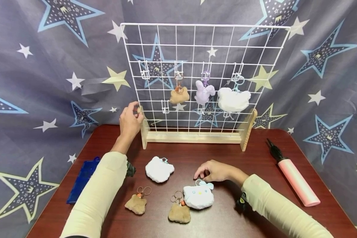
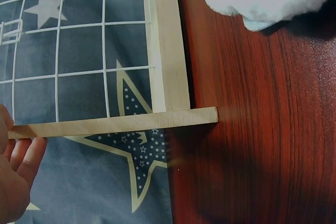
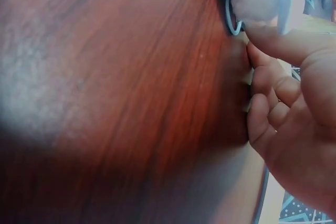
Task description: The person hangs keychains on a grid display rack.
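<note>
My left hand (image 1: 131, 119) grips the upper end of the wooden side post (image 2: 121, 124) of a white wire grid rack (image 1: 196, 25). In the left wrist view its fingers (image 2: 32, 161) lie against the post's outer face. My right hand (image 1: 216, 171) is low over the table, fingers bent, thumb and forefinger apart beside the metal ring of a white plush cat-face keychain (image 1: 198, 197) with a light blue bow. Its thumb (image 3: 273, 43) appears to touch the ring (image 3: 229, 17); no clear pinch shows. Left of it lie another white plush keychain (image 1: 159, 170) and two brown plush keychains (image 1: 136, 204), (image 1: 179, 213).
On the rack's hooks hang a brown plush (image 1: 179, 95), a lilac plush (image 1: 204, 93) and a white plush (image 1: 233, 99). Bare hooks (image 1: 144, 74) sit at the rack's left. A blue flat item (image 1: 82, 181) lies at the table's left, a pink cylinder with black tip (image 1: 298, 181) at right.
</note>
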{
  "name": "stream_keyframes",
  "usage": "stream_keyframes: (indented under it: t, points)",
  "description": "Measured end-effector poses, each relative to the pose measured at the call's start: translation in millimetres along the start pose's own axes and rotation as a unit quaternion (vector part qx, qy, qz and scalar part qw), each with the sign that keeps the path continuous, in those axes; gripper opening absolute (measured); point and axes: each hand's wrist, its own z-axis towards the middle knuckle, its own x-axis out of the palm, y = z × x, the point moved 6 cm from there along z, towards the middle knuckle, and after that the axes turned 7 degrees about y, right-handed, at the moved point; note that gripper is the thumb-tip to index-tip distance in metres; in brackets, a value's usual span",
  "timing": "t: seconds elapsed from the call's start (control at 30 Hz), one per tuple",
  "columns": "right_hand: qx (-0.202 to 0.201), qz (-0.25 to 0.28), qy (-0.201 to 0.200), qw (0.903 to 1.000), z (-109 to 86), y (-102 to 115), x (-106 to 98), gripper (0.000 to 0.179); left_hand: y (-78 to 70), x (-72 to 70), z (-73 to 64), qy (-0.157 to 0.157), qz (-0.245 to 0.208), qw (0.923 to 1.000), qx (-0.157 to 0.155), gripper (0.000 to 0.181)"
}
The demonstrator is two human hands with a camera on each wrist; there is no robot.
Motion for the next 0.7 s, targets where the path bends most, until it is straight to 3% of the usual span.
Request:
stream_keyframes:
  t: [0.7]
  points:
    - [-0.008,-0.032,-0.003,0.9995,-0.5,5.4,2.7,0.026,1.3,1.2,-0.3,0.004,0.000,1.0000,-0.005,0.047]
